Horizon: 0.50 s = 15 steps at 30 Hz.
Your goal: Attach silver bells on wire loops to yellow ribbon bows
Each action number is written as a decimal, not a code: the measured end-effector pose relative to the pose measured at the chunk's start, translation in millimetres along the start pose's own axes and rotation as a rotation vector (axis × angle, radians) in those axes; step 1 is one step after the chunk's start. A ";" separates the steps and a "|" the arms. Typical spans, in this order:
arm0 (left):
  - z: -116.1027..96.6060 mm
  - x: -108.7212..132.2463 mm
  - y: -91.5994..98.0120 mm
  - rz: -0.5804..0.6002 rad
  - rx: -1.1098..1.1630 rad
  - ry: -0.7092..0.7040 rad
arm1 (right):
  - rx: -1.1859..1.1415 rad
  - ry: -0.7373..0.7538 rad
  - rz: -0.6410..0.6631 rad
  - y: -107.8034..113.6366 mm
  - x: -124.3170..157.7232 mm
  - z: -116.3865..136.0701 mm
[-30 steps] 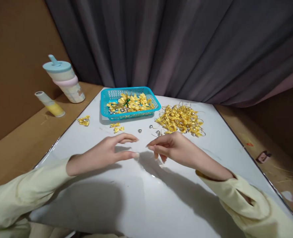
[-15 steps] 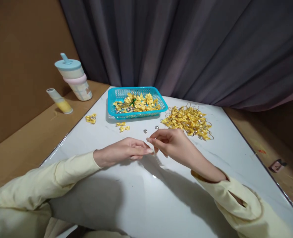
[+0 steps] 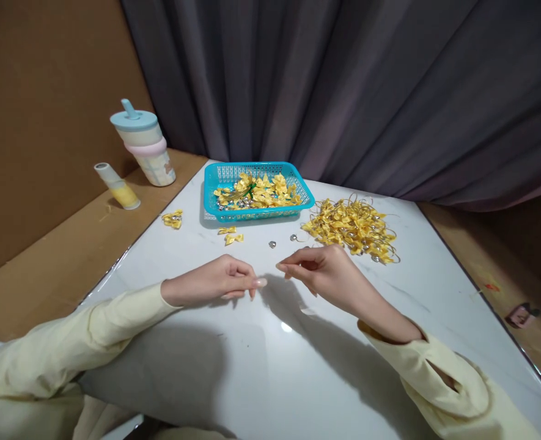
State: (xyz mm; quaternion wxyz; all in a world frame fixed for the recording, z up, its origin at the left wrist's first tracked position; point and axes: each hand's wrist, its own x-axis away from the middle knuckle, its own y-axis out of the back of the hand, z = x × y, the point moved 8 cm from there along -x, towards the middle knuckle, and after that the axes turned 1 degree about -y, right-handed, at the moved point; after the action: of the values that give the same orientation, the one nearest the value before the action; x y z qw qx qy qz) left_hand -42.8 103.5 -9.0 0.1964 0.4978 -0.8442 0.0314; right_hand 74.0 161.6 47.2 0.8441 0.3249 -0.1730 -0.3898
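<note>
Above the middle of the white table, my left hand (image 3: 227, 280) is closed, thumb pressed to the fingers; whatever it pinches is too small to make out. Facing it a short way off, my right hand (image 3: 318, 266) also pinches with thumb and forefinger, and its contents cannot be made out. Just beyond the hands lie a small silver bell-like piece (image 3: 272, 244) and another silver piece (image 3: 293, 238) with a thin cord. Two yellow ribbon bows (image 3: 234, 239) rest beyond my left hand. A pile of yellow bows with cords and silver pieces (image 3: 353, 226) lies beyond my right hand.
A blue plastic basket (image 3: 261, 214) holding yellow bows and silver pieces stands at the back. More bows (image 3: 172, 219) lie at the left edge. A lidded tumbler (image 3: 148, 150) and a small tube (image 3: 118, 186) stand left; a small pink item (image 3: 522, 315) lies right.
My hands have moved apart: they were almost touching fingertips, and now a gap shows between them. The view has shifted slightly.
</note>
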 end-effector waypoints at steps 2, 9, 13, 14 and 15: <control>3.6 6.8 10.7 -0.031 -0.087 0.011 | 0.007 0.004 0.074 -9.5 0.4 -5.6; 13.9 21.7 29.3 0.059 -0.486 -0.071 | -0.011 0.084 0.271 -57.9 5.0 -17.3; 21.3 27.2 43.0 0.003 -0.749 -0.178 | 0.017 0.161 0.286 -80.3 6.5 -13.3; 24.5 29.0 45.2 0.002 -0.772 -0.180 | 0.034 0.187 0.290 -85.0 7.0 -10.7; 28.1 31.0 46.7 0.011 -0.779 -0.172 | 0.056 0.213 0.289 -88.7 7.4 -7.6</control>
State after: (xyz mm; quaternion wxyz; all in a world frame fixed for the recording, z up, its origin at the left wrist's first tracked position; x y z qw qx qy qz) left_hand -104.2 94.3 -16.9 0.2989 0.3823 -0.8089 -0.3320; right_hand 34.5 116.0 -18.6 0.8955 0.3597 -0.1383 -0.2227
